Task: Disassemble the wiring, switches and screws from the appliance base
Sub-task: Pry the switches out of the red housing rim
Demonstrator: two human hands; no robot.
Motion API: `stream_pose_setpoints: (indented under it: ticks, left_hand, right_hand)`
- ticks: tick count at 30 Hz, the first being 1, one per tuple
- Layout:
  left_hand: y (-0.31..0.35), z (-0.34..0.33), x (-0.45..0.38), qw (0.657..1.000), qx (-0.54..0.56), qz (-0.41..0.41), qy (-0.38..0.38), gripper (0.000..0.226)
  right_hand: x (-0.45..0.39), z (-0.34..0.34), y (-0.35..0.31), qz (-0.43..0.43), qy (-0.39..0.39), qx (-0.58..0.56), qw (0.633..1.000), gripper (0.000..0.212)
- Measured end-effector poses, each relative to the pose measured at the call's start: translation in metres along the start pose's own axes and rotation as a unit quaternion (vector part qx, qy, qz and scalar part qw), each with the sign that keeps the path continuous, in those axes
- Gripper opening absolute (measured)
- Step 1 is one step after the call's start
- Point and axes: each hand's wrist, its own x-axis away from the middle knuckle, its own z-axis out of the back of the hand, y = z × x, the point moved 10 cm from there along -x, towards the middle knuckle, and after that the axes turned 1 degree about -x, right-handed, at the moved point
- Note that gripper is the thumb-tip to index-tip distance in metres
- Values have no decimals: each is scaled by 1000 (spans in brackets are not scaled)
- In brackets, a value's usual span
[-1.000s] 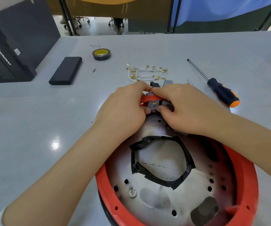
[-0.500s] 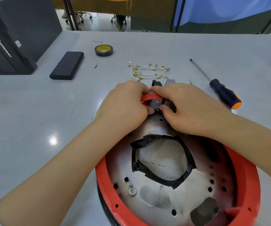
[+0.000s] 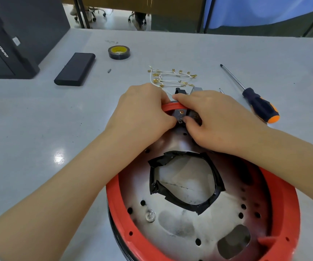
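Left hand: your left hand is curled over the far rim of the appliance base, fingers wrapped round the red edge and thumb pressing in toward the switch block.
Right hand: your right hand meets it from the other side, fingers bent over the rim and thumb tip against the same grey block; both hands pinch it between them.
Switch block: it sits just inside the far rim, in the narrow gap between your two thumbs, mostly hidden by your fingers.
Done so far: a bundle of white wires with brass terminals already lies loose on the table just beyond your knuckles, and two small removed parts rest beside it.
Left to do: by the look of it, this switch is not yet free, and whether any screws remain cannot be told.
Tools: the screwdriver lies unused to your right, near your right hand.
Further out: a tape roll and a black slab sit well apart, far left.
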Motion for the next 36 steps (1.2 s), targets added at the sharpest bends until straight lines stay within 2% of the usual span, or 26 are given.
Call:
stream_pose_setpoints:
  ticks: [11,20,28,32,36]
  left_hand:
    - [9,0,-3,998,-58,-23,-19,17]
    - [10,-6,0,993,-92,-78,-12,24]
    - [1,-9,-10,996,-86,-29,6,24]
    - [4,-9,-10,990,-140,-20,24,21]
    - [12,-4,-5,980,-188,-32,49,13]
  right_hand:
    - [-3,1,1,-9,8,20,1000,22]
    - [-3,0,3,-12,-10,-6,1000,35]
    - [-3,-2,4,-7,-2,-6,1000,26]
    - [-4,-4,3,-2,1,3,1000,20]
    - [-4,-5,4,-2,0,9,1000,24]
